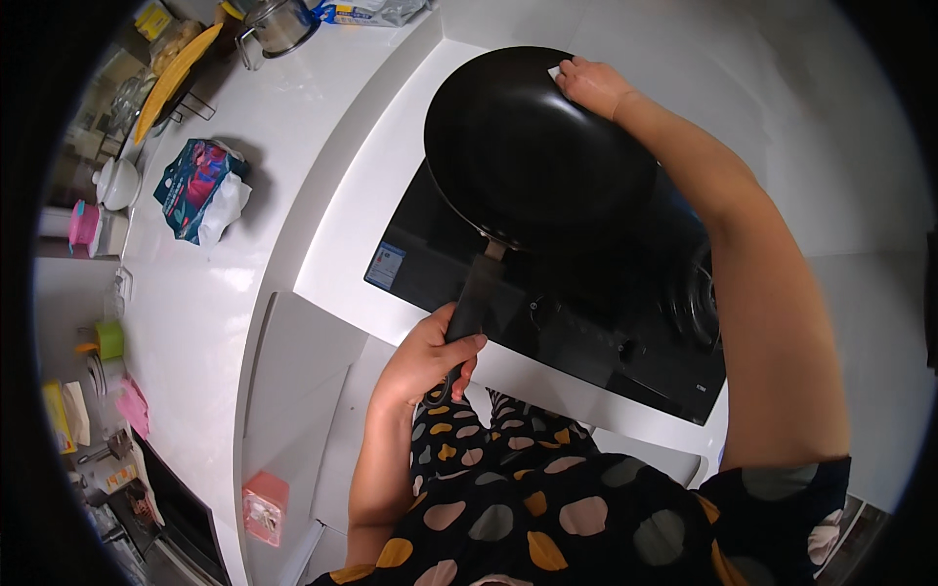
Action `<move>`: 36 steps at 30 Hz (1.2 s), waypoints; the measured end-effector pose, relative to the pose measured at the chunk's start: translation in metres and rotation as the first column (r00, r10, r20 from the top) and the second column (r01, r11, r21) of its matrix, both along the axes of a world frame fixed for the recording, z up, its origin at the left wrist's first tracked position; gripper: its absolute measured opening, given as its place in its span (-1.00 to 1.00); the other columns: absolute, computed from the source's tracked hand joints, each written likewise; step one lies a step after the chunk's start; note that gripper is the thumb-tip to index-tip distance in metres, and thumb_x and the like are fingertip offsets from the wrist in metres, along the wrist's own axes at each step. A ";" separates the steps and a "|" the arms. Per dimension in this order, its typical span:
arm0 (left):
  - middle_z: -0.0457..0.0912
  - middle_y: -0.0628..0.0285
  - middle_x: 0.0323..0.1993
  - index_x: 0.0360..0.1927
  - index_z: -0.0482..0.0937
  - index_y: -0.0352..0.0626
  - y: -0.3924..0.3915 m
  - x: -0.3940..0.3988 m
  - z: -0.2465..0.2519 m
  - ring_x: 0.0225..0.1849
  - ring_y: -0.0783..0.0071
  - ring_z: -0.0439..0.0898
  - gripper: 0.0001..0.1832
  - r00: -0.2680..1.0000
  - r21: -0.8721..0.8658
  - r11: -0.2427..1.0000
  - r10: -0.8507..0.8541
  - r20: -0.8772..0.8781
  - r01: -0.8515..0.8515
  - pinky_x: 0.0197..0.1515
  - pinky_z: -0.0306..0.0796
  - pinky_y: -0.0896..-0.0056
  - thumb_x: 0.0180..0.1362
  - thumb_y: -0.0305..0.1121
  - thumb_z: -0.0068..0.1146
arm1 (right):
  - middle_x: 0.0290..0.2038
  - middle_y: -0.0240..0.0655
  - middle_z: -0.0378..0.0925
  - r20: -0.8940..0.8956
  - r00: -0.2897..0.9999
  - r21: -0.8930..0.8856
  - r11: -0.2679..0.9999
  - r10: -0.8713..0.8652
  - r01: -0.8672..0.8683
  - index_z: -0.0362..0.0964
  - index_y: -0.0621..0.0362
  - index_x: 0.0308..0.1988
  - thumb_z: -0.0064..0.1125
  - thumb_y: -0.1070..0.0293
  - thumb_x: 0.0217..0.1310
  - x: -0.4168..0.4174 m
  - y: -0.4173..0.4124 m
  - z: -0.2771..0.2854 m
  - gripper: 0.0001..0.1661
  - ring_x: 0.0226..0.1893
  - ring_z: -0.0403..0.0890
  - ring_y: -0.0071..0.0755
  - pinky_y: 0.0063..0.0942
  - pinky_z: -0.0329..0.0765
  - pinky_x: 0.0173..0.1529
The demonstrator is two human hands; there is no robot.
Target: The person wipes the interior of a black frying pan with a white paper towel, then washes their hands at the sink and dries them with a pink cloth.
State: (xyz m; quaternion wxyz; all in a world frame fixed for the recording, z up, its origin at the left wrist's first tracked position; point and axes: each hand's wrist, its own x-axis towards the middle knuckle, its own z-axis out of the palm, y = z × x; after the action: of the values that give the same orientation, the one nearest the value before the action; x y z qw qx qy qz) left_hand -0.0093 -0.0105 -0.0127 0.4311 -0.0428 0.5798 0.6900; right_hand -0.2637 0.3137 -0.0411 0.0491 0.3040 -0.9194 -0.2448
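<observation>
A black frying pan (535,146) is held over a black glass cooktop (586,322), its inside facing me. My left hand (432,355) is closed around the pan's dark handle (475,293), near the front edge of the cooktop. At the pan's far right rim is my right hand (592,84), its fingers bent over a small white wipe or tissue (555,73) pressed to the inner rim. Most of that wipe is hidden by the fingers. Part of the cooktop lies hidden behind the pan.
On the white counter (198,293) to the left sits a soft pack of tissues (201,190). Farther back stand a steel pot (277,28) and a yellow round tray or lid (176,80). A raised white ledge borders the cooktop. A pink container (265,507) hangs at the lower left.
</observation>
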 end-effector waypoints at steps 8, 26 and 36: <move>0.37 0.24 -0.80 -0.30 0.30 -0.36 -0.001 -0.001 -0.002 -0.86 0.55 0.33 -0.83 1.000 0.010 1.000 0.016 0.012 -0.016 -0.77 0.20 0.63 0.01 -0.56 -0.05 | -0.20 -0.21 0.50 0.785 0.609 -0.058 0.965 -0.114 0.256 0.47 0.01 -0.17 0.12 0.44 -0.17 0.117 -0.016 -0.004 -0.59 -0.19 0.51 -0.17 -0.36 0.44 -0.12; 0.41 0.26 -0.78 -0.20 0.25 -0.37 -0.001 -0.004 -0.004 -0.83 0.57 0.37 -0.75 0.993 -0.019 0.994 -0.111 -0.038 0.110 -0.74 0.22 0.64 0.05 -0.52 -0.06 | -0.41 -0.19 0.44 -0.054 0.926 -0.355 0.860 0.373 -0.367 0.39 0.21 -0.40 -0.09 0.43 -0.03 -0.042 -0.084 -0.019 -0.84 -0.34 0.50 -0.17 -0.34 0.45 -0.25; 0.39 0.24 -0.79 -0.38 0.28 -0.32 -0.003 -0.003 -0.002 -0.86 0.56 0.33 -0.88 0.999 0.064 0.998 -0.020 -0.028 0.021 -0.77 0.19 0.64 0.04 -0.53 -0.05 | -0.42 -0.26 0.52 0.913 0.182 0.354 0.931 -0.364 0.088 0.48 0.14 -0.29 0.15 0.36 -0.15 0.067 -0.010 -0.019 -0.72 -0.37 0.53 -0.39 -0.41 0.45 -0.37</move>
State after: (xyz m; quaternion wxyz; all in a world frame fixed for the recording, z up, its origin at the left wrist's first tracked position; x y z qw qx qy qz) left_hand -0.0125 -0.0136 -0.0147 0.4314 -0.0137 0.5636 0.7043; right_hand -0.1966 0.3033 -0.0600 -0.6049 0.2523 -0.7478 -0.1065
